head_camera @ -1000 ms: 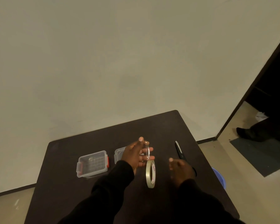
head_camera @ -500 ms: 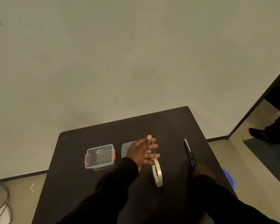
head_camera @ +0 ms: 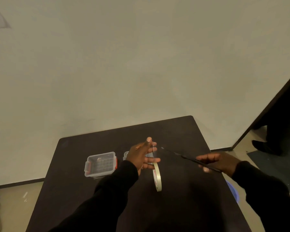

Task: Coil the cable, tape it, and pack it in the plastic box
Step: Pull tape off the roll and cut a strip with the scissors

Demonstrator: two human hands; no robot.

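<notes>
My left hand is raised over the dark table, fingers spread, pinching a clear strip pulled up from the tape roll. The roll hangs on edge just below the hand. My right hand grips black scissors, whose tip points left and ends a short way from the strip. A clear plastic box with red latches stands open to the left of my left hand. Its clear lid lies mostly hidden behind that hand. I see no cable.
The table's back edge meets a plain wall. A blue round object sits on the floor by the table's right edge. A person's dark legs and shoe stand in the doorway at the right.
My right hand has picked the scissors up off the table and swung them left toward the tape strip. My left hand still holds the tape up.
</notes>
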